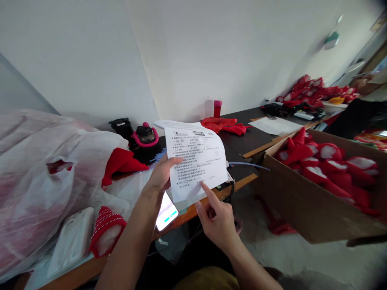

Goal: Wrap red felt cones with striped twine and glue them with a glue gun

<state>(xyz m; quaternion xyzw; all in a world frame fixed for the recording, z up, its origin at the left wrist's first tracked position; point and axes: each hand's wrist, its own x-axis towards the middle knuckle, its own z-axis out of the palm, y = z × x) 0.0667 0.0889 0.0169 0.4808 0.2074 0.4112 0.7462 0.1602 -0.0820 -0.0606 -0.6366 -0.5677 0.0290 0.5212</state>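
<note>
A printed sheet of paper (196,161), curled back at its top, is held up over the table's front edge. My left hand (163,173) grips its left side, thumb on the printed face and the other fingers behind. At the sheet's lower edge, my right hand (218,217) has its index finger stretched out to the print near the bottom line; the thumb is apart and the other fingers are curled. Nothing shows in that hand. Below the sheet, a phone with a lit screen (167,212) lies on the table edge.
White plastic bags (60,161), a white case (74,237) and a red dotted hat (107,229) are at the left. Behind stand a pink-handled bottle (145,135) and a red jar (217,108). A cardboard box (320,213) of red-white stuffed pieces stands right; a person's arm shows far right.
</note>
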